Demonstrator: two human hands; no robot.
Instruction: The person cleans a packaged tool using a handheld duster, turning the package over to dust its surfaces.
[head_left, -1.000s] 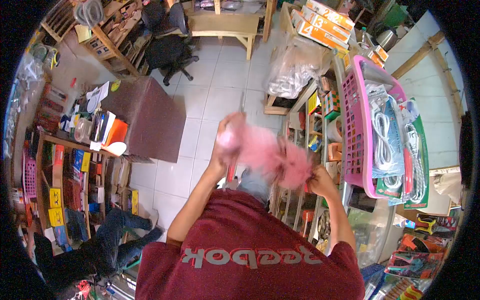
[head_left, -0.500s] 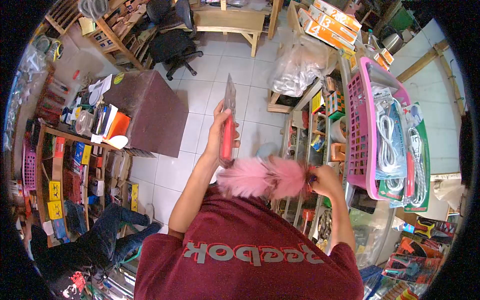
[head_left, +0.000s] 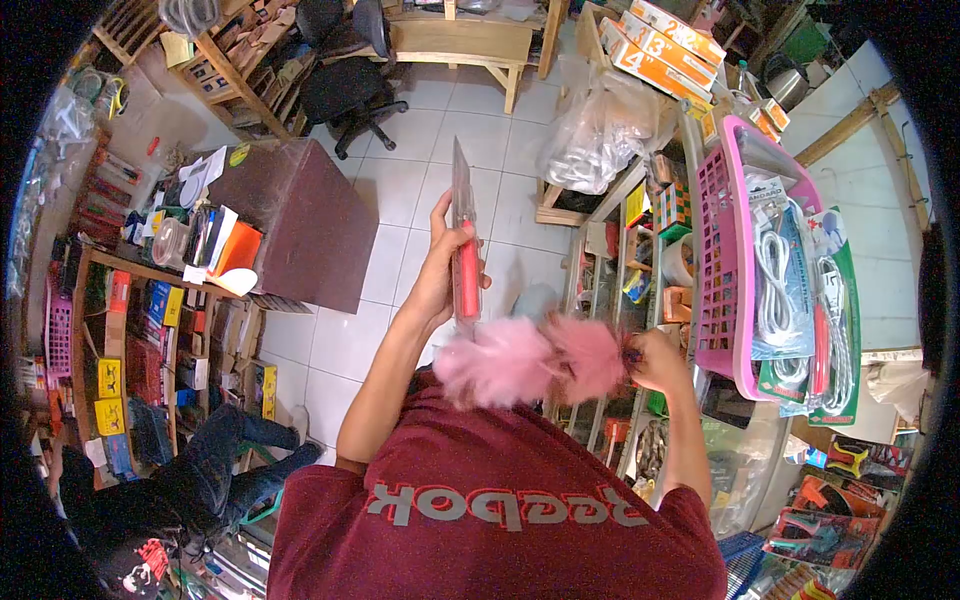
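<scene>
My left hand (head_left: 437, 268) is closed around a packaged tool (head_left: 467, 250), held upright. It has a red handle and a long pointed end inside clear plastic; its exact kind is hard to make out. In my right hand (head_left: 658, 362) is the grip of a feather duster (head_left: 500, 362) with fluffy pink plumes. The duster points left across my chest, its plumes just below the package's lower end. Whether they touch it I cannot tell.
A pink basket (head_left: 725, 270) with packaged cables stands to the right, above shelves of goods. A brown cabinet (head_left: 300, 225) and an office chair (head_left: 350, 95) are on the left. At lower left a person (head_left: 190, 480) is close by.
My left hand has shifted slightly to the right, with the package a little more upright. The duster's plumes have bunched up and moved slightly downward; my right hand has barely moved.
</scene>
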